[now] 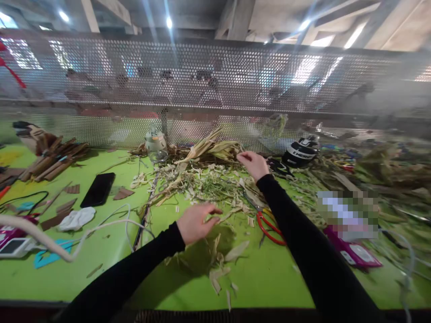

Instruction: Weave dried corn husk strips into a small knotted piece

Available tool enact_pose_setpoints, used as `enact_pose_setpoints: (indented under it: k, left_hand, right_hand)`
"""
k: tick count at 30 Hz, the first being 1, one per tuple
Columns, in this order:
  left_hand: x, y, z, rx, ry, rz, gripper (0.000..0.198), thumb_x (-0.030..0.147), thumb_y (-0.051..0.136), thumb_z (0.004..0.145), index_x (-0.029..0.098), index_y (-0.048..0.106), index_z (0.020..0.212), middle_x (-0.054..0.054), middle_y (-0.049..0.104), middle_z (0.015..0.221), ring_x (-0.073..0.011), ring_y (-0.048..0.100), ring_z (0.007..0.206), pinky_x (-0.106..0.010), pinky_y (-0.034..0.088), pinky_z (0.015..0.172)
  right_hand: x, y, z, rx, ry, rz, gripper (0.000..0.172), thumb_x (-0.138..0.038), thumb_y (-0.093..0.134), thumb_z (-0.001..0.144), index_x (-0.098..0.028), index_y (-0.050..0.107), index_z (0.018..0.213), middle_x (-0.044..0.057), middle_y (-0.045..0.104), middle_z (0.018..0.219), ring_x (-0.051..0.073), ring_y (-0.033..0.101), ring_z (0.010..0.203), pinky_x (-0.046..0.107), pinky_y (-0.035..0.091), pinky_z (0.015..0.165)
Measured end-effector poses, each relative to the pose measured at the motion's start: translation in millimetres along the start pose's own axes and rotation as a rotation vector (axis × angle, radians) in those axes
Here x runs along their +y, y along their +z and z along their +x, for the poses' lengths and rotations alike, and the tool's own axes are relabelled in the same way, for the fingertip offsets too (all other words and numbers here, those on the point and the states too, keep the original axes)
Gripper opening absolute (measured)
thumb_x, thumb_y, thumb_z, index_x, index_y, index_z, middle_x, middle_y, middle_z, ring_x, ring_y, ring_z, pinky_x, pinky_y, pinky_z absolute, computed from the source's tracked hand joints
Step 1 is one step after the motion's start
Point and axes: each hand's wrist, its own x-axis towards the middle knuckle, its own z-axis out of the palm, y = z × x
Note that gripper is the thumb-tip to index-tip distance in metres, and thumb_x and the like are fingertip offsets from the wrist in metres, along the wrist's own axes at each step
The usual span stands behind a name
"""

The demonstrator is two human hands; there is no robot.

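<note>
My left hand (199,223) hovers low over the green table, thumb and forefinger apart with nothing visible between them. Below it lie several loose pale strips of dried husk (218,272). My right hand (254,164) reaches farther out, fingertips pinched together at the right end of a bundle of dried corn husks (210,150). Whether a husk is between those fingertips I cannot make out. Shredded husk scraps (215,186) are heaped between the hands and the bundle. Scissors with red handles (269,231) lie beside my right forearm, partly hidden by the sleeve.
A perforated metal screen (188,80) runs along the back. Before it stand a clear bottle (156,146) and a black container (301,151). At left are a phone (98,189), crumpled tissue (77,218), brown strips (55,157) and white cables. A magenta device (357,251) lies right.
</note>
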Motion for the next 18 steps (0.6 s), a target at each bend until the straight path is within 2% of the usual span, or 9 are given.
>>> enact_pose_setpoints:
  k: [2,3,5,11,15,18]
  left_hand:
    - [-7.4,-14.1,26.7,0.133,-0.005,-0.061,0.017,0.027,0.059,0.078,0.022,0.070,0.090,-0.006,0.070,0.089,-0.0211,0.061,0.082,-0.030,0.044,0.079]
    - [-12.9,-21.7,41.2,0.223,-0.033,-0.111,0.014,0.022,0.063,0.074,0.022,0.071,0.085,-0.006,0.069,0.085,-0.0207,0.060,0.079,-0.030,0.044,0.080]
    - [-27.3,-37.2,69.9,0.314,-0.063,-0.131,0.015,0.016,0.065,0.070,0.021,0.070,0.083,-0.005,0.068,0.082,-0.0207,0.060,0.078,-0.030,0.043,0.082]
    - [-78.3,-73.1,140.7,0.619,-0.173,-0.166,0.021,0.008,0.060,0.070,0.020,0.064,0.087,-0.008,0.064,0.094,-0.0247,0.057,0.096,-0.037,0.039,0.096]
    - [-103.6,-73.4,171.9,0.665,-0.203,-0.186,0.026,0.004,0.062,0.066,0.018,0.063,0.089,-0.010,0.063,0.102,-0.0270,0.053,0.108,-0.038,0.033,0.103]
    - [-113.9,-64.7,184.0,0.636,-0.212,-0.214,0.032,0.005,0.063,0.065,0.018,0.061,0.095,-0.011,0.062,0.108,-0.0274,0.052,0.112,-0.037,0.031,0.104]
  right_hand:
    - [-4.3,23.3,15.7,-0.081,-0.007,-0.031,0.013,-0.028,0.067,0.077,-0.015,0.066,0.079,0.003,0.067,0.083,0.017,0.060,0.081,0.034,0.048,0.080]
    - [-6.7,36.2,23.2,-0.126,-0.002,-0.039,0.015,-0.029,0.064,0.082,-0.015,0.065,0.088,0.005,0.066,0.093,0.017,0.061,0.086,0.036,0.049,0.082]
    - [-11.6,62.3,36.8,-0.203,0.022,-0.040,0.027,-0.032,0.054,0.090,-0.016,0.058,0.111,0.007,0.060,0.114,0.019,0.060,0.097,0.039,0.051,0.083]
    - [-12.2,127.6,61.2,-0.351,0.201,0.061,0.031,-0.032,0.054,0.090,-0.017,0.055,0.118,0.008,0.057,0.119,0.020,0.060,0.100,0.041,0.052,0.083]
    - [3.4,153.3,66.6,-0.388,0.307,0.186,0.032,-0.032,0.054,0.090,-0.017,0.054,0.118,0.009,0.057,0.119,0.020,0.060,0.099,0.041,0.052,0.083]
    - [10.1,156.6,60.9,-0.371,0.336,0.288,0.033,-0.032,0.054,0.090,-0.016,0.054,0.119,0.009,0.057,0.119,0.020,0.060,0.100,0.041,0.051,0.083]
